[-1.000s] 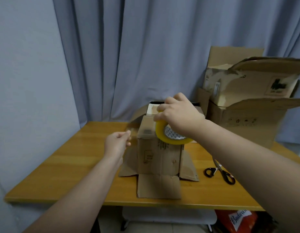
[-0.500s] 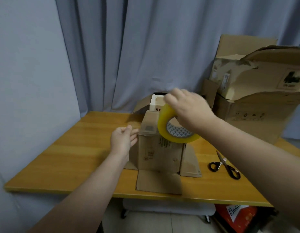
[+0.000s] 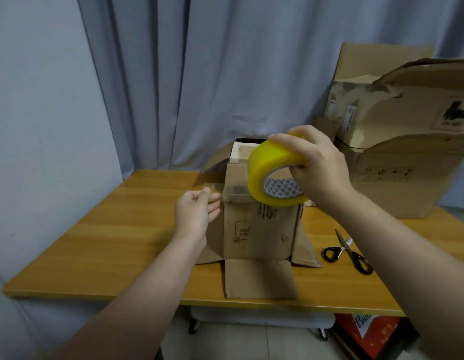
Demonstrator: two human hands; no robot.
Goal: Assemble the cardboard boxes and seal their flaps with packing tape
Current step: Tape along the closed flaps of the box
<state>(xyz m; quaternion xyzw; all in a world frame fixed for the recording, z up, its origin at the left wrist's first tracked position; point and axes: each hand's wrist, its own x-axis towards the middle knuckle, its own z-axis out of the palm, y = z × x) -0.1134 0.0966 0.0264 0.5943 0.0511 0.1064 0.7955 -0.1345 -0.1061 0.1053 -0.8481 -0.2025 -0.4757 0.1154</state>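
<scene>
A small cardboard box (image 3: 259, 229) stands upright in the middle of the wooden table (image 3: 116, 229). Its lower flaps are splayed on the tabletop and its top flaps stand open. My right hand (image 3: 319, 167) grips a yellow roll of packing tape (image 3: 272, 170) above the box's front top edge. A clear strip of tape runs left from the roll across the box's top left corner. My left hand (image 3: 197, 214) is just left of that corner, with finger and thumb pinched on the strip's free end.
Black-handled scissors (image 3: 347, 253) lie on the table right of the box. Two larger, torn cardboard boxes (image 3: 397, 178) are stacked at the back right. A curtain hangs behind. A red carton (image 3: 368, 331) and a stool (image 3: 262, 318) sit under the table's front edge.
My right hand has lifted the tape roll off the box's front and tilted it, its yellow rim now facing me. My left hand stays by the box's top left corner.
</scene>
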